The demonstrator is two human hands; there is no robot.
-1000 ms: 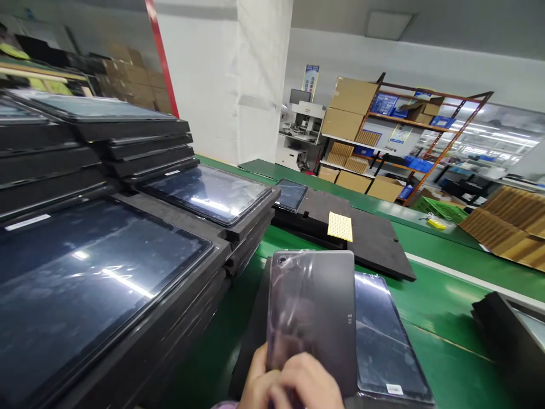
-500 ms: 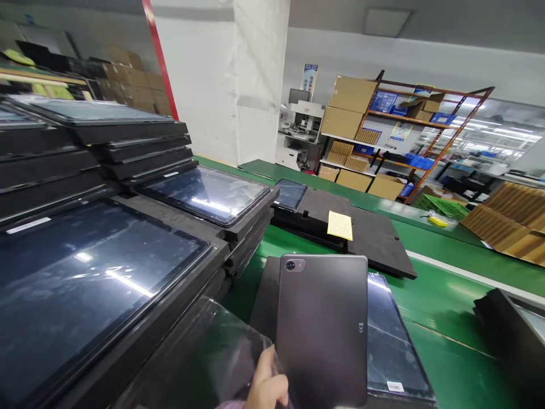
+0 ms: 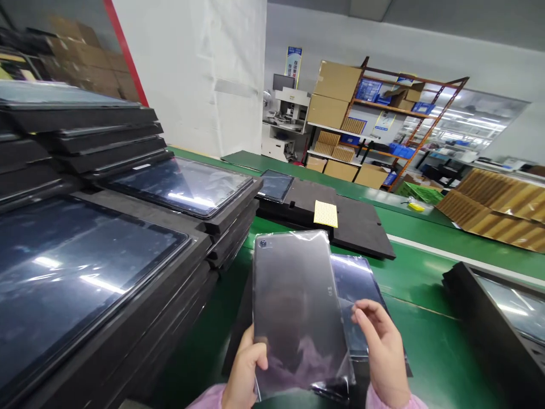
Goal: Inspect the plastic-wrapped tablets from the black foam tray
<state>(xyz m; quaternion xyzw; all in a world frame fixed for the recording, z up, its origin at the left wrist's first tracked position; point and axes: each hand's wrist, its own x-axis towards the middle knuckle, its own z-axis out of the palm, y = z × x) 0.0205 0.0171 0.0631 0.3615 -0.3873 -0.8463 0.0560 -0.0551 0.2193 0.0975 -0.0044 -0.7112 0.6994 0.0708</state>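
Left hand (image 3: 247, 363) is closed on the tablet (image 3: 293, 307) at its lower left edge: thumb on the back face, other fingers mostly hidden behind. Tablet is tilted, back facing up, with wrinkled clear film (image 3: 313, 355) over it. Its far edge and upper right edge are free of fingers.

Right hand (image 3: 385, 346) is just right of it, thumb and forefinger curled almost together. Can't tell if they pinch any film.

Room: bare green bench (image 3: 430, 335) right of the right fingers, up to the foam tray (image 3: 472, 304). Narrower green gap left of the left fingers, up to the tray stack (image 3: 170, 318). Foam boards (image 3: 361, 224) sit well past both sets of fingertips.

Count: 1 tablet in hand. 1 screen-up unit (image 3: 355, 275) right behind the right fingertips. 1 smaller-looking unit (image 3: 276, 186) far ahead, on foam. 1 yellow sheet (image 3: 326, 214) ahead, between the hands. 2 foam boards side by side. 2 big screens (image 3: 85, 261) on the nearer trays, left of the left fingers.
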